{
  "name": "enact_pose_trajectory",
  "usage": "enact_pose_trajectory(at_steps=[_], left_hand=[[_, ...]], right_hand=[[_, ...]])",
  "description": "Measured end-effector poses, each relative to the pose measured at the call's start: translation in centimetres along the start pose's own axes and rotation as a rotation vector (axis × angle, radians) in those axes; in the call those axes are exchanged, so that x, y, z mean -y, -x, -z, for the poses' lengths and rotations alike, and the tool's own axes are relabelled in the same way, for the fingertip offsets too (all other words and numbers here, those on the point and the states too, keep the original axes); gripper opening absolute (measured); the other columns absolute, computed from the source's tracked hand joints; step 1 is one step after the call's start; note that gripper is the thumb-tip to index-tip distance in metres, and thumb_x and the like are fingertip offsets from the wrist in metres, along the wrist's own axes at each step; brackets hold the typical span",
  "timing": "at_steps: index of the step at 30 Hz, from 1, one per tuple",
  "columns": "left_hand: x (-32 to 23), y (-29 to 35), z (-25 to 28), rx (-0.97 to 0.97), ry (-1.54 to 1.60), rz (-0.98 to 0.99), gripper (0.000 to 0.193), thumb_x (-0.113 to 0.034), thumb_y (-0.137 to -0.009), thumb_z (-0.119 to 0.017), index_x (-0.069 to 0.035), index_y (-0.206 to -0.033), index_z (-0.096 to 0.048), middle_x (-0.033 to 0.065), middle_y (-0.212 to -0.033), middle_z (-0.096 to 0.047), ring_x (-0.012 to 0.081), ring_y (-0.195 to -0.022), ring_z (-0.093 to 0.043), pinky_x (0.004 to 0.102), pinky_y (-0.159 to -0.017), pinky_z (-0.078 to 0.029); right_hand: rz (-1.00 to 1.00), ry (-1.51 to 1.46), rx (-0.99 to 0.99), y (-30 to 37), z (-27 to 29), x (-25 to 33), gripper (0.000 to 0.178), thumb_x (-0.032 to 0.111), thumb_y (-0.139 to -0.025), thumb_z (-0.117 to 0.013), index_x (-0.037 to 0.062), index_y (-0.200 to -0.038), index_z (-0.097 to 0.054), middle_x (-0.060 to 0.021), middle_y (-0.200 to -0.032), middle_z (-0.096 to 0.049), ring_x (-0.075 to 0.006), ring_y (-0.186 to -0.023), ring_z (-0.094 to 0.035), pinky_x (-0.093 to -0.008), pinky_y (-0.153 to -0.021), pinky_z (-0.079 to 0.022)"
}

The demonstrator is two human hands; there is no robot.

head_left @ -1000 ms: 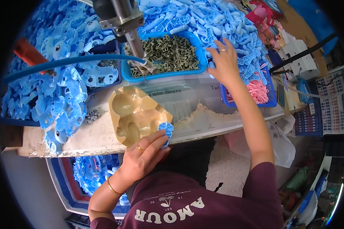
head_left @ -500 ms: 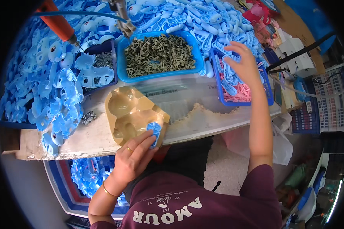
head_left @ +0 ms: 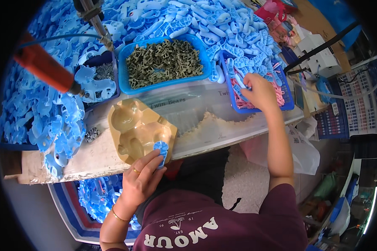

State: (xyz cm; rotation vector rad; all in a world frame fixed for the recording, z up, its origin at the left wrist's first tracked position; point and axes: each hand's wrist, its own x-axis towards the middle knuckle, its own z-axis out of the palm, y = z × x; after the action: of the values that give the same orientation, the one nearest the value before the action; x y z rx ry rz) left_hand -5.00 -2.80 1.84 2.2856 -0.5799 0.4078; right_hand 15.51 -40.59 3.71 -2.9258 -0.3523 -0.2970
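Tray point(head_left: 142, 122) is lying on the tabletop point(head_left: 88, 161), bag point(head_left: 304, 155) below; left hand point(head_left: 140, 180) is grasping a blue piece point(head_left: 161, 147); right hand point(head_left: 260, 93): grip, cannot tell.

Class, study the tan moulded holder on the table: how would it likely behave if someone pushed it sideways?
The tan moulded holder probably keeps its shape, since its hollows and crisp edges look firmly moulded. Its broad, angular outline makes rolling unlikely. The bright glints in its hollows suggest a smooth surface that may feel slightly slippery.
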Motion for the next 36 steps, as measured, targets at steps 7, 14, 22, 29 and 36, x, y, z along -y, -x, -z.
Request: enact_pose_trajectory(at_steps=[7, 14, 22, 29, 36], left_hand=[[0.2, 0.5, 0.1, 0.004, -0.021, 0.018, 0.041, -0.003, -0.078, -0.083, -0.004, -0.117, -0.069, 0.0139, -0.122, -0.070, 0.0309, -0.096, -0.072, 0.0374, -0.080, -0.059], [-0.5, -0.3, 0.1, 0.018, 0.002, -0.010, 0.041, -0.001, -0.078, -0.082, -0.003, -0.118, -0.069, 0.0167, -0.122, -0.070, 0.0333, -0.097, -0.072, 0.0384, -0.082, -0.059], [-0.4, 0.3, 0.5, 0.014, -0.014, 0.031, 0.041, 0.000, -0.079, -0.081, -0.002, -0.117, -0.068, 0.0196, -0.121, -0.070, 0.0356, -0.096, -0.072, 0.0390, -0.081, -0.059], [1.3, 0.4, 0.3, -0.008, -0.238, -0.072, 0.040, -0.008, -0.079, -0.081, -0.006, -0.117, -0.071, 0.0104, -0.118, -0.071, 0.0273, -0.096, -0.072, 0.0356, -0.078, -0.059], [2.5, 0.2, -2.0, -0.010, -0.224, -0.073, 0.040, -0.015, -0.083, -0.078, -0.007, -0.121, -0.070, 0.0074, -0.123, -0.070, 0.0273, -0.107, -0.069, 0.0369, -0.085, -0.058]], right_hand=[[-0.020, -0.250, 0.121, -1.5, 2.7, -1.4, 0.019, 0.016, -0.085, -0.075, 0.0013, -0.095, -0.070, -0.0101, -0.089, -0.068, -0.0224, -0.078, -0.066, -0.0347, -0.075, -0.052], [-0.031, -0.120, -0.342, -9.1, -0.5, -4.9, 0.022, 0.018, -0.087, -0.073, 0.0027, -0.103, -0.071, -0.0133, -0.099, -0.072, -0.0269, -0.088, -0.071, -0.0379, -0.079, -0.055], [0.073, 0.076, -0.474, -12.4, -2.7, -1.1, 0.034, 0.027, -0.088, -0.072, 0.0052, -0.113, -0.069, -0.0160, -0.103, -0.071, -0.0369, -0.092, -0.069, -0.0449, -0.081, -0.055], [-0.136, -0.305, -0.059, -9.6, 4.2, -2.3, 0.028, 0.021, -0.096, -0.066, -0.0005, -0.113, -0.071, -0.0084, -0.099, -0.076, -0.0186, -0.093, -0.075, -0.0312, -0.077, -0.056], [0.106, -0.904, 0.259, -4.1, 4.3, 10.2, 0.017, 0.011, -0.095, -0.070, 0.0010, -0.109, -0.069, -0.0063, -0.112, -0.069, -0.0082, -0.100, -0.063, -0.0280, -0.082, -0.054]])
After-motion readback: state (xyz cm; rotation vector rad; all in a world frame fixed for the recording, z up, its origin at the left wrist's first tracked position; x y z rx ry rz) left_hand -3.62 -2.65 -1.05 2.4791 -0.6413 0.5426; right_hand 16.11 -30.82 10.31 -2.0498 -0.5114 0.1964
